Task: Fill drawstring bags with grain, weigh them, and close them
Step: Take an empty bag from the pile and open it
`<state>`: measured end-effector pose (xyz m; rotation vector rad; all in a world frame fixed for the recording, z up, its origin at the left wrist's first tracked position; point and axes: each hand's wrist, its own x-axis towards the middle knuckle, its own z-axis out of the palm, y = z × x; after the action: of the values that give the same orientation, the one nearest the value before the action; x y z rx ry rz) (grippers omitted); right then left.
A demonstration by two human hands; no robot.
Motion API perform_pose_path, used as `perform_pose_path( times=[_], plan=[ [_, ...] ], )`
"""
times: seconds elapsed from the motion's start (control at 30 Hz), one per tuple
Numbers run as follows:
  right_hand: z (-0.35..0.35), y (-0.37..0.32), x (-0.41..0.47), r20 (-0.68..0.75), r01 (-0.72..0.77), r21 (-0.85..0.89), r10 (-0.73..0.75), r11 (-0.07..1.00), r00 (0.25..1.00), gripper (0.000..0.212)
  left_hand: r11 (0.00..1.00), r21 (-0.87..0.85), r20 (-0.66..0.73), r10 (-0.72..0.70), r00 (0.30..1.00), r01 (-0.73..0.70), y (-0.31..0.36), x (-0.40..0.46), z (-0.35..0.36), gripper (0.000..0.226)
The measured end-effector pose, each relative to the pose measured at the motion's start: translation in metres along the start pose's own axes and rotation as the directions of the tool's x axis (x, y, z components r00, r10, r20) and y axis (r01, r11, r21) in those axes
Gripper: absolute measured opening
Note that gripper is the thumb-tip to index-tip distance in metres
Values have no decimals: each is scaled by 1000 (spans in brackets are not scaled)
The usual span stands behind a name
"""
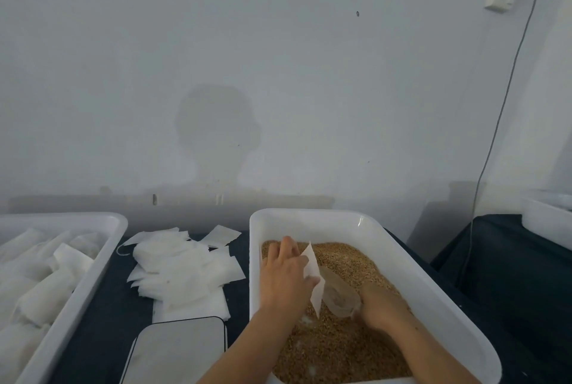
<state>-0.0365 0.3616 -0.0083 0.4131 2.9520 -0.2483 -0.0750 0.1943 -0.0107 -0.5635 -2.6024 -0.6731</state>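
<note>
Item, far left: white tray (102, 256) holding filled white bags (46, 284), packed side by side.

Item, next along on the dark table (102, 331): loose heap of flat empty drawstring bags (182, 272), and nearer to me the white scale (179, 352), nothing on its platform.

Item, centre: my left hand (286, 278), over the grain tub (448, 300). Thumb and fingers pinch one flat white bag (314, 281) by its upper edge; the bag hangs on edge, long axis running from the far side towards me, its lower corner touching the grain (340, 349).

Item, just right of the bag: clear plastic scoop (339, 295), lying low in the grain, mouth towards the bag, handle end towards my right hand (382, 306). That hand curls round the scoop's near end (fingers partly buried, so the exact grip is hard to read).

Judgement: the bag lies directly left of the scoop, nearly touching it. Filling turns on that line; the left hand must spread the bag's mouth open to face right before the scoop tips in.
</note>
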Motion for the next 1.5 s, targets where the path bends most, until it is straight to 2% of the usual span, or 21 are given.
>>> perform_pose_path(
  times=[0.17, 0.27, 0.33, 0.43, 0.47, 0.53, 0.6, 0.73, 0.8, 0.9, 1.0, 1.1, 1.17, 1.23, 1.37, 1.5],
  plan=[
    [-16, 3, -3, -163, -9, 17, 11, 1000, 987, 13, 999, -46, -18, -2, 1000, 1, 2, -3, -1, 32],
    [-43, 9, -6, -267, -68, -56, 51, 996, 962, 18, 998, -61, 7, 10, 1000, -9, 3, -3, -2, 25],
    [-60, 11, -7, -259, -111, -164, 66, 980, 964, 24, 997, -78, 32, -12, 999, 14, 2, -2, -4, 25],
    [-76, 10, -3, -209, -149, -337, 81, 930, 975, 4, 992, -113, 65, -56, 996, 63, 1, 1, -8, 30],
    [-78, 9, -1, -201, -157, -369, 87, 916, 976, 3, 991, -113, 85, -60, 995, 69, 1, 1, -8, 31],
    [-77, 6, 6, -184, -163, -401, 95, 901, 978, 15, 996, -77, 119, -29, 993, 38, 3, 1, -8, 34],
    [-73, 1, 13, -155, -156, -410, 100, 899, 983, 18, 998, -61, 111, 19, 994, -12, 4, -1, -5, 36],
    [-60, -10, 31, -171, -130, -358, 72, 924, 983, 10, 994, -12, 67, 111, 992, -111, 5, -1, 0, 27],
    [-52, -16, 38, -181, -132, -308, 78, 942, 980, 10, 984, 15, 106, 173, 979, -176, 5, 0, 2, 22],
    [-40, -22, 45, -179, -136, -221, 97, 966, 979, 25, 966, 63, 194, 234, 953, -250, 6, 1, 3, 25],
    [-33, -23, 43, -167, -102, -157, 76, 982, 983, 31, 974, 53, 314, 194, 929, -221, 9, 2, -2, 35],
    [-30, -16, 41, -186, -90, -94, 71, 992, 980, 30, 987, -14, 380, 154, 912, -161, 9, 2, -4, 22],
    [-32, -7, 40, -233, -85, -63, 68, 994, 970, 22, 988, -69, 357, 151, 922, -135, 7, 0, -3, 11],
    [-37, 1, 34, -272, -56, -11, 51, 998, 961, 10, 989, -90, 290, 142, 947, -120, 5, -1, 0, 12],
    [-53, 15, 9, -326, 42, 47, -24, 998, 945, 16, 990, -116, 162, 95, 982, -77, 2, 1, 5, 19],
    [-72, 27, -26, -269, 143, 161, -96, 977, 958, 14, 992, -113, 135, 78, 988, -63, -2, 4, 6, 20]
  ],
)
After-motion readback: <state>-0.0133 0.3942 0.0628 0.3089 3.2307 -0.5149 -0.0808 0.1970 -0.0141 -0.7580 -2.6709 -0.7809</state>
